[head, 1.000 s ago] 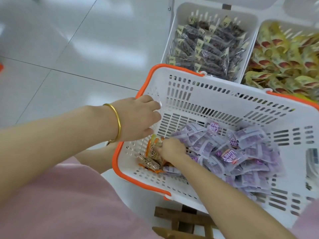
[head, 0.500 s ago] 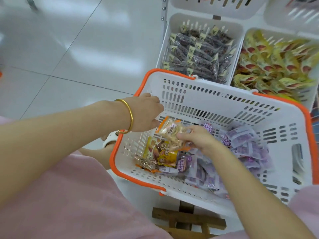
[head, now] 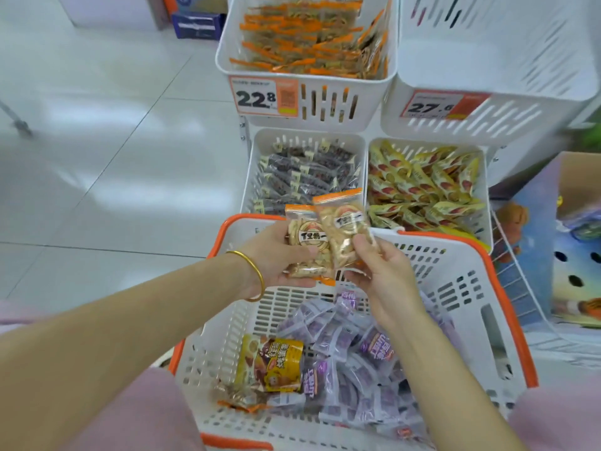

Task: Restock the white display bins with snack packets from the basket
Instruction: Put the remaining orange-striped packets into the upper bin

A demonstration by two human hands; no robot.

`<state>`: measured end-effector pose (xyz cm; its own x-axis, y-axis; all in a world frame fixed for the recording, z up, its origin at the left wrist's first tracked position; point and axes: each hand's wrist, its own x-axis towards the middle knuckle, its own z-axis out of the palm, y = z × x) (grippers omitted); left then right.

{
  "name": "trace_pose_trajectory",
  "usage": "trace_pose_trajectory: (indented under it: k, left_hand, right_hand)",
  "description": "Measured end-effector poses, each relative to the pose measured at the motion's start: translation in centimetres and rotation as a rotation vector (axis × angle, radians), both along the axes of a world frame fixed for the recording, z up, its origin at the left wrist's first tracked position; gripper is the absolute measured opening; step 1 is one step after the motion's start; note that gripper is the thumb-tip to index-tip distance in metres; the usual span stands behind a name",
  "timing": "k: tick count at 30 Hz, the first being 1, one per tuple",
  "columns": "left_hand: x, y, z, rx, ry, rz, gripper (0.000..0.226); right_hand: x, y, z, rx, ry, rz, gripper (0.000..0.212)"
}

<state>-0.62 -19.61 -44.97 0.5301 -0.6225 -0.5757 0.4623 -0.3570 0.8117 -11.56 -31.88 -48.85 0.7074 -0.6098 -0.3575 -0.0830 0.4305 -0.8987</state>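
one orange-topped packet in each hand, both held over the far rim of the basket (head: 468, 307). left hand (head: 276, 258) grips the left packet (head: 305, 242), fingers curled round it. right hand (head: 383, 278) pinches the right packet (head: 343, 227) low down between thumb and fingers. the two packets overlap and touch.

basket sits near me and is well loaded: a big pile of purple packets (head: 351, 359) centre to right, one yellow-brown packet (head: 276, 366) near left, and a few small orange-edged packets (head: 237, 402) in the near left corner.

beyond it, the lower left bin (head: 255, 164) holds dark packets (head: 309, 177) and the lower right bin (head: 484, 190) holds yellow packets (head: 419, 190). both look well filled. the upper left bin (head: 367, 102), price tag (head: 263, 97) reading 22.8, holds orange-edged stock (head: 309, 37) that looks like a match for mine, so that's the likely target. upper right bin (head: 520, 118) is blurred, no stock visible in it.

progress estimate: early-ish. these two are not yet binned and most of the basket is left. no bin in view obviously matches the purple lot.
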Motion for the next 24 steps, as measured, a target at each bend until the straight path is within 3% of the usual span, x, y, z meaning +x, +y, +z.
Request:
trace_pose_trajectory:
  k: [3, 5, 7, 10, 12, 14, 17, 19, 24]
  left_hand:
    - [0.2, -0.8, 0.7, -0.05, 0.005, 0.0, 0.035]
    - [0.1, -1.6, 1.1, -0.084, 0.009, -0.006, 0.032]
    - [0.0, -2.3, 1.2, -0.124, 0.014, -0.021, 0.033]
    - [0.3, -3.2, 1.1, -0.108, -0.169, -0.116, 0.041]
    - [0.8, -3.8, 1.3, -0.097, -0.249, -0.126, 0.037]
    - [1.6, -4.6, 2.0, -0.119, -0.293, -0.145, 0.031]
    - [3.1, -5.8, 4.1, -0.138, -0.451, -0.288, 0.032]
    - [4.2, -6.9, 6.0, -0.106, -0.629, -0.403, 0.032]
    - [7.8, -10.8, 11.2, -0.124, -0.909, -0.4, 0.051]
  right_hand:
    - [-0.4, -1.1, 0.5, 0.111, -0.099, -0.062, 0.003]
    - [-0.4, -1.1, 0.6, 0.082, -0.102, -0.05, 0.009]
    - [-0.2, -0.8, 0.8, -0.161, -0.003, -0.023, 0.011]
    - [0.3, -1.1, 1.5, -0.649, 0.147, 0.055, 0.015]
    - [0.6, -2.0, 2.1, -0.786, 0.185, 0.11, 0.022]
    - [0.9, -3.6, 3.5, -0.711, 0.179, 0.19, 0.023]
    - [1.6, -7.0, 7.3, -0.448, 0.006, 0.283, 0.056]
    - [2.8, -9.5, 10.4, -0.583, -0.03, 0.37, 0.073]
    - [8.4, -13.1, 18.7, -1.074, 0.082, 0.553, 0.035]
